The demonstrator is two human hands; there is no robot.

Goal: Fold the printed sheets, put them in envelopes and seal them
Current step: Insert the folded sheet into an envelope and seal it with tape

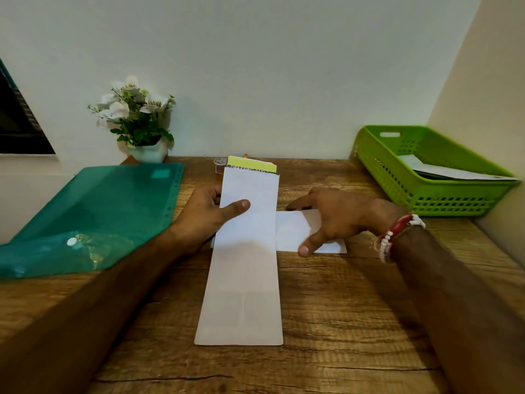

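Left grip (pixel 210 211) pinches sheet (pixel 244 265) headed "DRESSING TABLE"; right grip (pixel 335 220) spread on envelope (pixel 292 231).

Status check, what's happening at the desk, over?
Left hand grips folded sheet, thumb on top. Right hand spread over envelope on table. Sheet crosses envelope's left end.

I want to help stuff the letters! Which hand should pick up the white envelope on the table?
Probably the right hand. It rests on the envelope with its fingers spread over it, so it only needs to close. The left hand is busy gripping the folded sheet.
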